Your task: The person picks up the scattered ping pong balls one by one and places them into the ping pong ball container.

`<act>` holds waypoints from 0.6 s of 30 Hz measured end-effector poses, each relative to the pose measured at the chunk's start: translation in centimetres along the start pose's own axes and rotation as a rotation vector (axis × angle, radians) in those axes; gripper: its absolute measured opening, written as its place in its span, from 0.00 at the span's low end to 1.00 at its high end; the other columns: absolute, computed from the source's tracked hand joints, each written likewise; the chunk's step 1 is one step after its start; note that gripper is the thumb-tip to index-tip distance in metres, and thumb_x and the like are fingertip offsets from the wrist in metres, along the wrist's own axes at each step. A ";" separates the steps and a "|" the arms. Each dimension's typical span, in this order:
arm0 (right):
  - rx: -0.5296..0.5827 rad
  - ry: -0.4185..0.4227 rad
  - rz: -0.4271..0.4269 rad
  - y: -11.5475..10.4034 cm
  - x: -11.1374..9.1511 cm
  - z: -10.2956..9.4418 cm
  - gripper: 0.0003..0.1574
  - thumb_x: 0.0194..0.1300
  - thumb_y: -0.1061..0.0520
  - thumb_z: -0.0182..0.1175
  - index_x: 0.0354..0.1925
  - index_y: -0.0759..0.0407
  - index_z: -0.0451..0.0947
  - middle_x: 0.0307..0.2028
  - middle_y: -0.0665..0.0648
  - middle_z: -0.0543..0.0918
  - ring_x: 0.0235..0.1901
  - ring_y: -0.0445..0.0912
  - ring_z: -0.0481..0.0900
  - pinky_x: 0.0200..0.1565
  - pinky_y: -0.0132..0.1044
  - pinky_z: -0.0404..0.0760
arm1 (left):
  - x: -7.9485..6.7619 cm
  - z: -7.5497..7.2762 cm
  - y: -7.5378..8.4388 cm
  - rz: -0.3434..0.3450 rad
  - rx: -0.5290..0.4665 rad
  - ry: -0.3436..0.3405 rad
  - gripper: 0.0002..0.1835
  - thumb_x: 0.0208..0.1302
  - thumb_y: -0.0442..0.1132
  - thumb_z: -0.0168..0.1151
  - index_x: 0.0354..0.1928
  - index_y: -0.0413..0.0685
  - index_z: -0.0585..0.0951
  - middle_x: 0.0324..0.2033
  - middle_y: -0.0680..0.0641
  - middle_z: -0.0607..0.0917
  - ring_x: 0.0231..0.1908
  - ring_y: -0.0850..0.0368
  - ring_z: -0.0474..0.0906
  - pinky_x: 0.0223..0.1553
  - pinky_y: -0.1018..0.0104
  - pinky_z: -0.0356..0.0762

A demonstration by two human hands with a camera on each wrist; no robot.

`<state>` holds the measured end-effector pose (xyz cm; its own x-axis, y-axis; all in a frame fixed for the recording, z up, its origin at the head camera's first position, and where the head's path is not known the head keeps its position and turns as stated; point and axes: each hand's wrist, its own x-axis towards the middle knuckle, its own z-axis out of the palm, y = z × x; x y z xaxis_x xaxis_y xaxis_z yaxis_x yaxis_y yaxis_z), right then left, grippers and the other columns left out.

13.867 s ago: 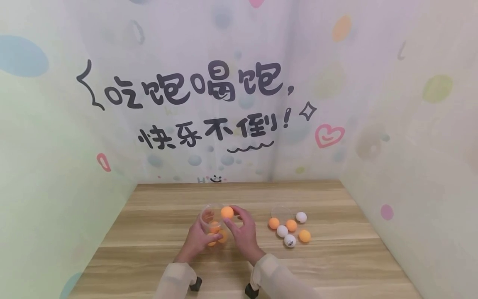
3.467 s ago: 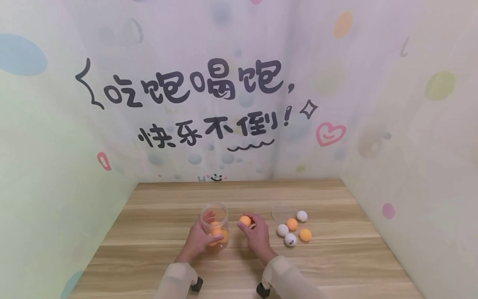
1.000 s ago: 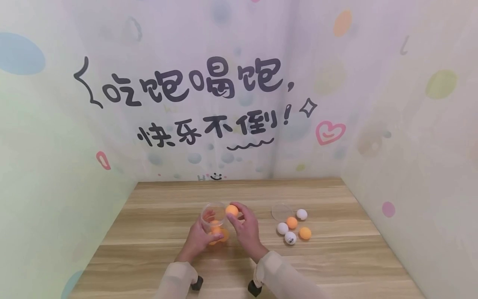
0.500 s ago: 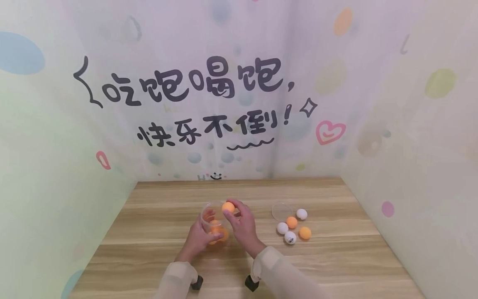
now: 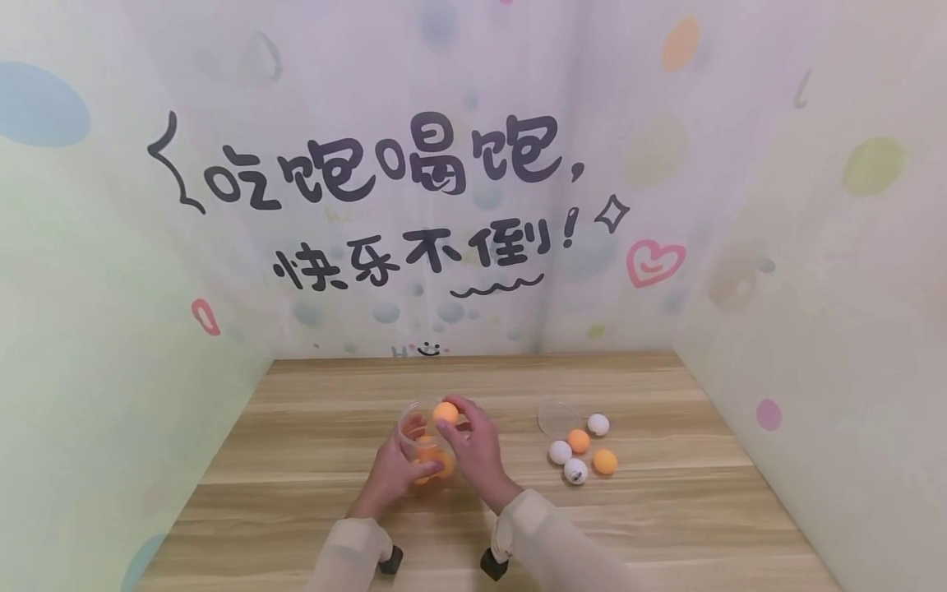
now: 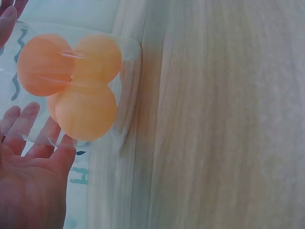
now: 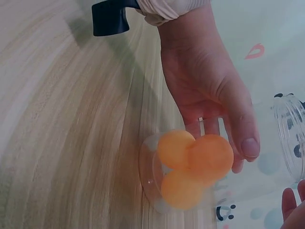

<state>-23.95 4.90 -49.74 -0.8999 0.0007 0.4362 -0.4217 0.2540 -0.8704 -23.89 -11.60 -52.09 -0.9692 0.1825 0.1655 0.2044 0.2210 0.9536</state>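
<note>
In the head view, low in the middle of the frame, grips a smooth orange ball [image 5: 445,413] between thumb and fingers of the right hand [image 5: 479,452]. Wraps the left hand [image 5: 392,475] round a clear cup [image 5: 402,427] from the left of the frame, thumb across the front and fingers behind. Turns on one relation: gripped ball against cup mouth, overlapping the right part of the rim in the picture, with the cup's body running down and slightly left from there. Appears upright, long axis vertical, mouth facing up. Nearer to the rim: the right hand; lower on the wall: the left. Cannot tell contact with the rim from a slight gap above it.

In the left wrist view, at upper left of the frame, shows at least three orange balls [image 6: 46,64] heaped against one another at the cup's base, softly matte behind thin, glossy, colourless plastic with streaks of reflected light.

Right of the hands in the head view: a flat transparent disc [image 5: 560,420], perhaps a lid; by its lower right edge, a small orange ball [image 5: 578,441]; also three white balls [image 5: 560,452], one with dark print, and a yellower ball [image 5: 604,461], all on a bench [image 5: 629,526] with pale, streaky wood grain.
</note>
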 end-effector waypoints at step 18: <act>-0.080 -0.028 -0.031 0.5 -0.3 0.3 0.25 0.61 0.47 0.66 0.55 0.53 0.77 0.51 0.50 0.82 0.51 0.47 0.76 0.48 0.49 0.79 | 1.1 0.3 -3.5 0.040 0.013 0.045 0.44 0.47 0.33 0.78 0.67 0.44 0.66 0.61 0.40 0.75 0.61 0.41 0.71 0.59 0.46 0.70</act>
<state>-23.89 4.76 -50.37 -0.8897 -0.0347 0.4553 -0.4403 0.3296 -0.8352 -25.61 -11.90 -55.35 -0.9654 0.1480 0.2149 0.2446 0.2272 0.9426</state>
